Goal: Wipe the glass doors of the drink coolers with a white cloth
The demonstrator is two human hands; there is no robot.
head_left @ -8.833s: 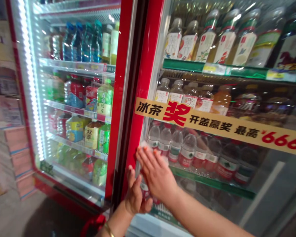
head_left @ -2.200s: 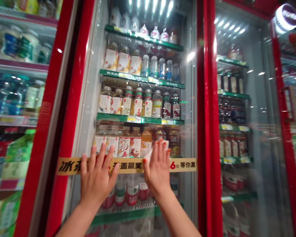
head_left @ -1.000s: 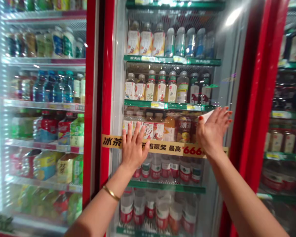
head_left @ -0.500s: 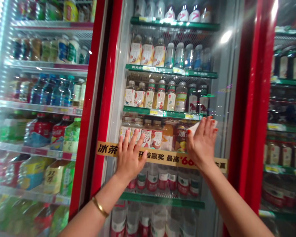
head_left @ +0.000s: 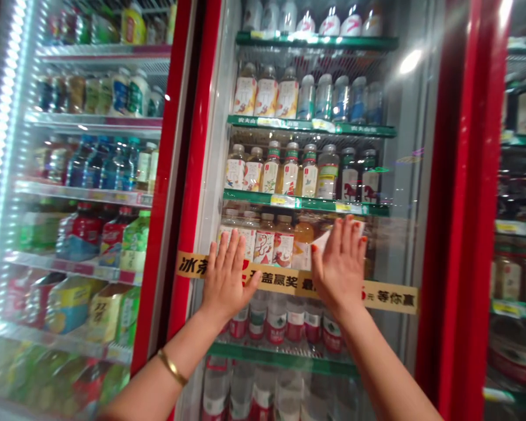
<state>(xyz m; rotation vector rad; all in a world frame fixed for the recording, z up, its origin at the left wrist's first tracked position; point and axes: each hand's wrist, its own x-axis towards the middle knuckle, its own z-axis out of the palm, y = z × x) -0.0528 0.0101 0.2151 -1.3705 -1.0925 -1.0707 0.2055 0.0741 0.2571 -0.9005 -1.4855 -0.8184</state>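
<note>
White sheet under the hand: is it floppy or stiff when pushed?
Probably floppy: the sheet lies flat under the right hand, only thin corners showing. It likely slides easily on the smooth glass door. Likely very light.

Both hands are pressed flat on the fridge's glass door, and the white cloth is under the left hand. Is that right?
Not quite. The white cloth is under the right hand and peeks out beside its fingers. The left hand lies bare across the yellow banner. Both hands are indeed flat on the glass door, as the head view shows.
</note>
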